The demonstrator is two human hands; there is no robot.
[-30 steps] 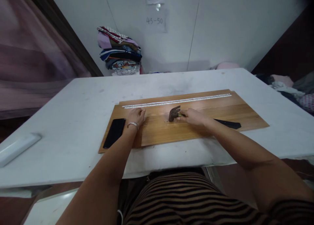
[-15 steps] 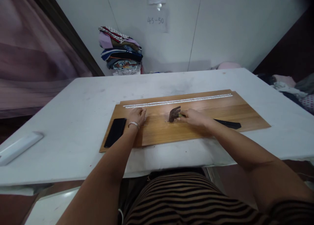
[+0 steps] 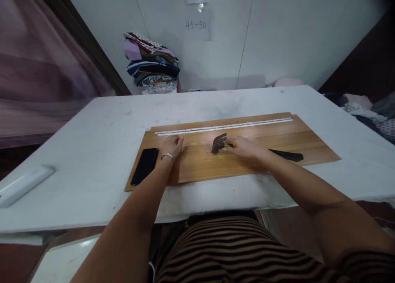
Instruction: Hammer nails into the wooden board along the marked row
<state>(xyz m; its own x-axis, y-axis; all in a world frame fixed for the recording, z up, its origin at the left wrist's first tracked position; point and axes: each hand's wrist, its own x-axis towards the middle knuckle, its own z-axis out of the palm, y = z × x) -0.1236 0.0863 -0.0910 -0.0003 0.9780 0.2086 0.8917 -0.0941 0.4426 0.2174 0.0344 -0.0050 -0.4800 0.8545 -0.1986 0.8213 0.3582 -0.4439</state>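
My right hand is wrapped round the handle of a claw hammer. Its dark, rusty-looking head rests low over the wooden board, claw pointing up and away. Small dark specks lie by the head. Beyond my forearm a black grip shows in line with the handle. My left hand, with a silver bracelet at the wrist, lies on the board's left part, fingers curled together. What they hold, if anything, is too small to make out. Thin pale bits, perhaps nails, lie beside that hand.
Two white measuring strips run along the board's far side. A black phone lies at its left end. The white table carries a white elongated object on the left. Folded clothes are stacked behind, against the wall.
The hammer head has shifted very slightly to the left. Both hands keep almost the same place and grip.
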